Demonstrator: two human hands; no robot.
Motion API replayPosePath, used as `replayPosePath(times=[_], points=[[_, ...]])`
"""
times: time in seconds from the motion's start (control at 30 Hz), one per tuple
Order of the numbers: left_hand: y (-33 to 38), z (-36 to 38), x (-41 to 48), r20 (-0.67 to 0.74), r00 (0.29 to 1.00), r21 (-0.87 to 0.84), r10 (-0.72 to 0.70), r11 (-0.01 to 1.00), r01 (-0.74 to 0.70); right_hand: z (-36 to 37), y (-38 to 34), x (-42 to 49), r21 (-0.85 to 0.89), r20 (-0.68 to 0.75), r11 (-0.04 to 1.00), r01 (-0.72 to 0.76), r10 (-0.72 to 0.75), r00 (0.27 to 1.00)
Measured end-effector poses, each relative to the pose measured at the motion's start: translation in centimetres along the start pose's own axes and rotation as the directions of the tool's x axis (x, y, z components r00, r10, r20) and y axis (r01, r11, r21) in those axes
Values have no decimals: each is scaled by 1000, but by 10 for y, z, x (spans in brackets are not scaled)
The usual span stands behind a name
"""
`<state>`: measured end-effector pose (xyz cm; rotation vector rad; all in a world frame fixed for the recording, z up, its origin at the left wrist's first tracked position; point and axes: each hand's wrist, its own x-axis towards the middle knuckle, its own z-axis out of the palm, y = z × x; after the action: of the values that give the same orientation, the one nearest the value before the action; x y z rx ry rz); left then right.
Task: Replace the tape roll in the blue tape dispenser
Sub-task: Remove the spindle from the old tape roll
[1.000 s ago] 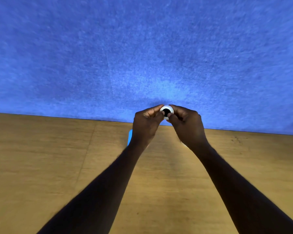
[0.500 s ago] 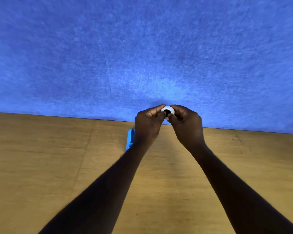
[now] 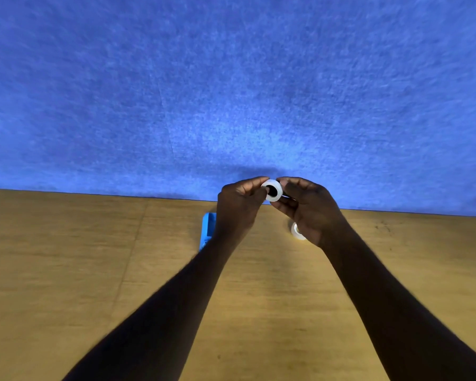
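Note:
A small white tape roll (image 3: pixel 273 191) with a dark centre is raised above the far edge of the wooden table (image 3: pixel 121 270). My left hand (image 3: pixel 238 209) pinches its left side and my right hand (image 3: pixel 311 210) grips its right side with fingertips. The blue tape dispenser (image 3: pixel 207 230) lies on the table, mostly hidden behind my left wrist. A second white tape roll (image 3: pixel 296 230) rests on the table, partly covered by my right hand.
A blue felt wall panel (image 3: pixel 231 92) rises straight behind the table's far edge. Bare wooden table surface spreads to both sides and toward me, crossed by my two forearms.
My right hand has shifted slightly right, uncovering part of the second tape roll on the table. More of the held roll shows between my fingers, and more of the dispenser is visible.

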<state>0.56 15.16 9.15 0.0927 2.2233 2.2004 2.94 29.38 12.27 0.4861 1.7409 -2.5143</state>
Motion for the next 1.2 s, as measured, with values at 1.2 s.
replayPosePath(times=[1.2], points=[[-89,33,35,19,994,884,-109,466,34,-58,58,15,146,-244,989,7,29,969]])
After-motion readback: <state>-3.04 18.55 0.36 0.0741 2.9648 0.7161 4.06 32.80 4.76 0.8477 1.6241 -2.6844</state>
